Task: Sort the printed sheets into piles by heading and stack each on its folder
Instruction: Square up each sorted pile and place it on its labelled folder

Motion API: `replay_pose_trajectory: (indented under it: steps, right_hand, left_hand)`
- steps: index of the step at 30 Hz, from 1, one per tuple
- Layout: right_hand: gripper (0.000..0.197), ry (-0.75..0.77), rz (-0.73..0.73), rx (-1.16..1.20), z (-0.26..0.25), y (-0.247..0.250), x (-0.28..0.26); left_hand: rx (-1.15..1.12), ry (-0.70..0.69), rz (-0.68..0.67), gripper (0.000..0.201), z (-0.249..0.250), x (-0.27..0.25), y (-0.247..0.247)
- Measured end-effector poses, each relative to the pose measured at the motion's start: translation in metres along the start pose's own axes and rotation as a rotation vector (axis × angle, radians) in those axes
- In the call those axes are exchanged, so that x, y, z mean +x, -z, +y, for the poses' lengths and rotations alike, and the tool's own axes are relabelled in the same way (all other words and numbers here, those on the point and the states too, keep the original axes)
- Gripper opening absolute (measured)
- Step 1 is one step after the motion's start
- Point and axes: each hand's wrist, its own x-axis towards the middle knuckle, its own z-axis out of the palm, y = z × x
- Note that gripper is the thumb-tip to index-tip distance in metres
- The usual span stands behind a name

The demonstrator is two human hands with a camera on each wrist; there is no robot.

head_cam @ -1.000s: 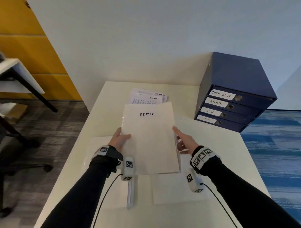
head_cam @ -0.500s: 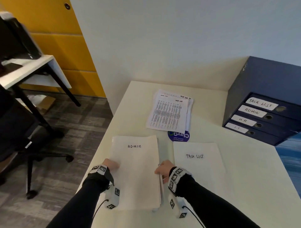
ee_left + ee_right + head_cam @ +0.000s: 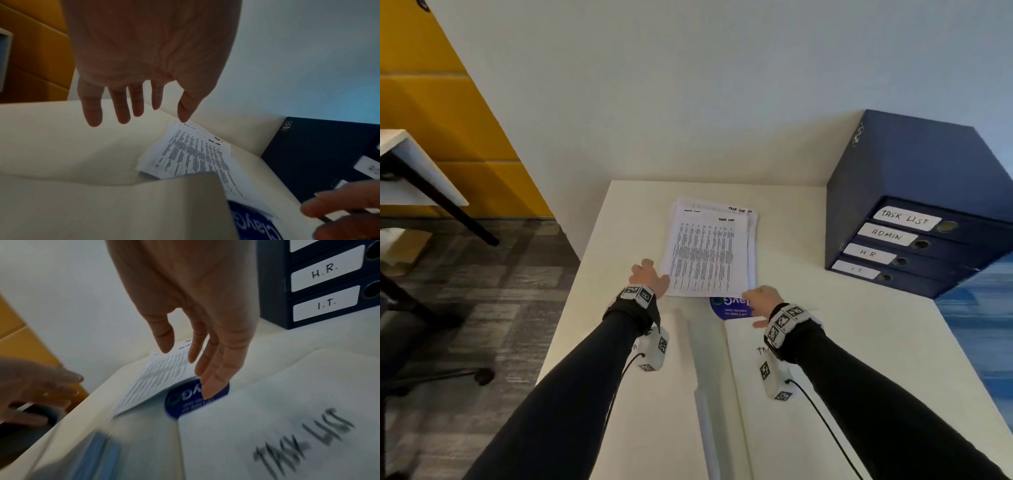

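Seen from the head camera, a white worktop (image 3: pixel 842 342) fills the middle and lower frame, with a stack of printed sheets (image 3: pixel 707 253) lying flat at its centre, the top sheet headed "TASK LIST". The left hand (image 3: pixel 649 279) hovers at the stack's lower left corner, fingers spread and straight, holding nothing; in the left wrist view its fingertips hang above the worktop just beside the paper. The right hand (image 3: pixel 762 301) sits at the stack's lower right corner, its grip also apart, the fingers (image 3: pixel 211 378) extended and pointing down by a round blue sticker (image 3: pixel 729 308) that peeks out below the sheets; whether they touch it is unclear. In the lower frame lie two white folders: one at lower left (image 3: pixel 664 411), its label hidden by the forearm, and one at lower right marked "TASK LIST" (image 3: pixel 287 426). At the right of the frame stands a dark blue drawer unit (image 3: pixel 914 192) with labelled drawers. The step in hand looks like taking up the stack, or its top sheet, for sorting. To do it well, slide a thumb under the near edge and lift only the top sheet, because thin paper tends to cling and drag its neighbours. Read the heading before moving it, then lay it squarely on the matching folder, keeping the other hand flat on the remaining stack so that it does not fan out.
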Motion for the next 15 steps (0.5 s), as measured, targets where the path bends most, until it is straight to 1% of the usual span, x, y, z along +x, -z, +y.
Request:
replay_pose_trajectory:
  steps: [3,4,7,12,15]
  right_hand:
    - [0.035,-0.032,0.038,0.019,-0.015,0.022,0.04]
    - [0.037,-0.04,0.052,0.015,-0.018,0.026,0.046]
    - [0.044,-0.075,0.055,0.034,-0.025,0.035,0.076]
    - [0.053,-0.105,0.051,0.178,-0.036,0.035,0.13]
    - [0.066,-0.145,0.032,0.268,-0.048,0.029,0.148]
  left_hand:
    - [-0.066,0.06,-0.052,0.061,0.018,0.035,-0.009]
    - [-0.084,0.075,-0.066,0.064,0.018,0.042,-0.01]
    - [-0.076,0.124,-0.082,0.071,0.021,0.073,-0.014]
    - [-0.081,0.224,-0.079,0.073,0.03,0.121,-0.022]
    - [-0.125,0.277,-0.083,0.072,0.041,0.139,-0.029]
